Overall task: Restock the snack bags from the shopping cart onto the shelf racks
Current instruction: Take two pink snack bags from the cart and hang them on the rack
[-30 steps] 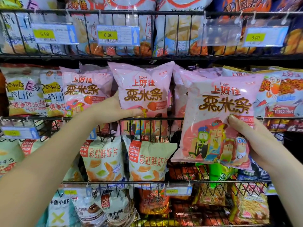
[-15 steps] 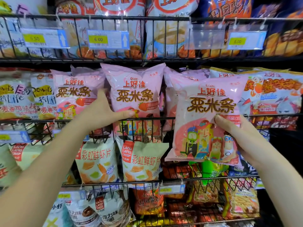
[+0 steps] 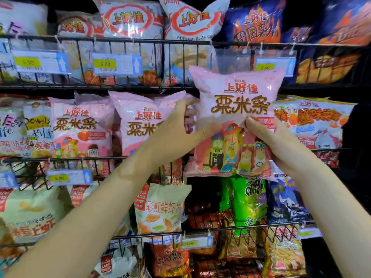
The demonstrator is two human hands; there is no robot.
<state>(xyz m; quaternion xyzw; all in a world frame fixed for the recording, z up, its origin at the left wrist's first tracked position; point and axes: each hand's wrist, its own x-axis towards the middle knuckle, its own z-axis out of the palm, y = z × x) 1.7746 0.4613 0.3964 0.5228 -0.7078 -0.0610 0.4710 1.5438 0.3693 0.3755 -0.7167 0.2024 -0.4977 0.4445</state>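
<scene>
Bag (image 3: 239,91) now raised to centre right, gripped by right hand (image 3: 281,145) low and, newly, left hand (image 3: 174,129) at edge; racking judged imminent.

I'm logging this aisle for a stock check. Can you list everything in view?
held pink snack bag: one, pink, in front of the middle rack
shelved pink snack bags: at least two, pink, middle rack, left of the held one
white-and-red bags: three, top rack, left and centre
flame-print bags: at least two, dark blue, top rack, right
orange-lettered bag: one, pale, middle rack, right
Lang Lang Crisp bags: at least two, cream, lower rack
green bag: one, lower rack, below the held bag
price tags: several, yellow-labelled, rack fronts
wire racks: at least three tiers, black
left hand: held bag's left edge, thumb on front
right hand: grips held bag's lower right
</scene>
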